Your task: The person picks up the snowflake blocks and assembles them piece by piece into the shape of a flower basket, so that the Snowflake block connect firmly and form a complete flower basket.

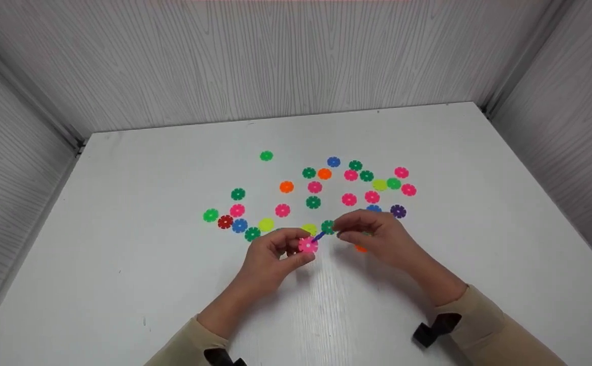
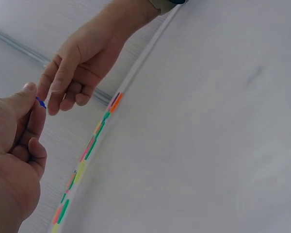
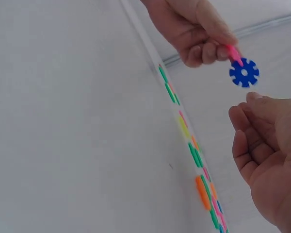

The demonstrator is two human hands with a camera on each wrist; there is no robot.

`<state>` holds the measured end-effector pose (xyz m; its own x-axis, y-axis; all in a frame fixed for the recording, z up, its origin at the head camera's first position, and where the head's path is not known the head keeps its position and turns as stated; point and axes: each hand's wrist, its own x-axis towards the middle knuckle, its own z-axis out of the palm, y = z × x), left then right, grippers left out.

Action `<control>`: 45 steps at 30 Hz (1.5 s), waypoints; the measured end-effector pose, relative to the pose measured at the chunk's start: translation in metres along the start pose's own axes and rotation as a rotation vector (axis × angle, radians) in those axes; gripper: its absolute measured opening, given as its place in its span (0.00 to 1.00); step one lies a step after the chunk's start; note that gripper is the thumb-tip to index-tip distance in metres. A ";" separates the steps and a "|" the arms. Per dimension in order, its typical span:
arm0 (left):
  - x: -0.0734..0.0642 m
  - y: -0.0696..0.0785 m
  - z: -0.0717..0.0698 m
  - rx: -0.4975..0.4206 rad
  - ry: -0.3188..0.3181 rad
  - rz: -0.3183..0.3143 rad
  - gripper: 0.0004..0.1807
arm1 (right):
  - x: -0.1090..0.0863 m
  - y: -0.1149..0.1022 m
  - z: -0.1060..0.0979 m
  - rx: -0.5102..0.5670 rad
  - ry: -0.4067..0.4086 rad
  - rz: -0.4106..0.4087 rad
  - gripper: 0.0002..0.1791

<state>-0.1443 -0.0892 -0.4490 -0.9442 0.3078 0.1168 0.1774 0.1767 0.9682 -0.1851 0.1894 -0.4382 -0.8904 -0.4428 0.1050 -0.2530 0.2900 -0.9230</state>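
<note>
My left hand (image 1: 270,262) pinches a pink notched plastic disc (image 1: 303,248) between thumb and fingers. A blue notched disc (image 3: 237,76) is joined to the pink one, crosswise at its edge, and sticks out toward my right hand (image 1: 384,239). In the right wrist view a small gap shows between the blue disc and the right fingertips (image 3: 253,96). That hand holds nothing, and its fingers are loosely bent. Under the hands, a yellow disc (image 1: 309,228), a green disc (image 1: 328,223) and an orange disc (image 1: 361,248) are partly covered.
Many loose notched discs lie flat across the white table (image 1: 123,213), among them a purple disc (image 1: 398,211), a dark red disc (image 1: 225,222) and a lone light green disc (image 1: 266,156) farther back. Pale wood-grain panels (image 1: 275,61) stand behind and at both sides.
</note>
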 end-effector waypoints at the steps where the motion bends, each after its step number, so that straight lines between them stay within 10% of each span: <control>1: 0.000 -0.001 0.000 -0.001 0.012 -0.007 0.27 | 0.000 0.001 -0.005 -0.031 0.022 0.012 0.15; 20: -0.001 0.000 0.005 -0.037 -0.069 -0.052 0.24 | -0.003 -0.002 0.008 0.101 -0.068 -0.028 0.05; 45: 0.001 -0.002 0.005 -0.026 -0.091 -0.042 0.20 | -0.002 -0.007 0.014 -0.025 -0.145 -0.128 0.10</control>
<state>-0.1446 -0.0845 -0.4522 -0.9213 0.3846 0.0568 0.1300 0.1671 0.9773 -0.1763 0.1762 -0.4371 -0.7868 -0.5948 0.1647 -0.3718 0.2439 -0.8957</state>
